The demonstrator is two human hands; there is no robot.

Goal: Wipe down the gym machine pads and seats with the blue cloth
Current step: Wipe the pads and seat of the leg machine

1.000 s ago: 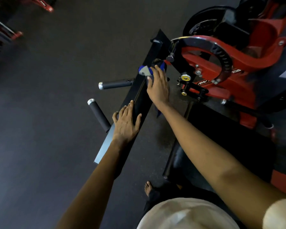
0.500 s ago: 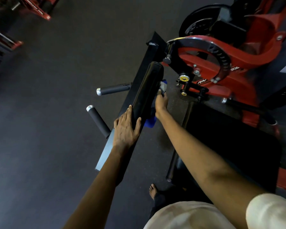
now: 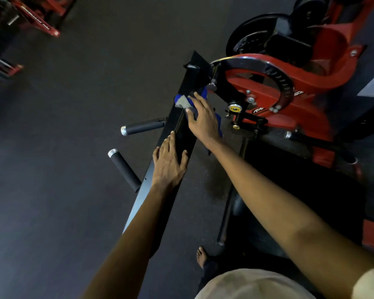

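Note:
A long black pad (image 3: 183, 137) on a tilted black arm of the gym machine runs from lower left to upper right. My right hand (image 3: 203, 119) lies over its upper part, fingers spread flat, pressing the blue cloth (image 3: 183, 101) against the pad; cloth shows beyond my fingertips and under my palm. My left hand (image 3: 168, 162) rests flat on the pad lower down, fingers straight. A dark seat pad (image 3: 300, 190) lies below my right forearm.
Two black foam-grip handles (image 3: 141, 127) (image 3: 123, 167) stick out left of the arm. The red machine frame (image 3: 289, 87) with a curved notched plate and a weight disc (image 3: 253, 37) stands at upper right. Dark rubber floor (image 3: 73, 126) spreads left. A bare foot (image 3: 201, 256) is below.
My right hand came up from the pad's right side, where it held the cloth half a second ago, onto the top of the pad's upper end. My left hand stayed put.

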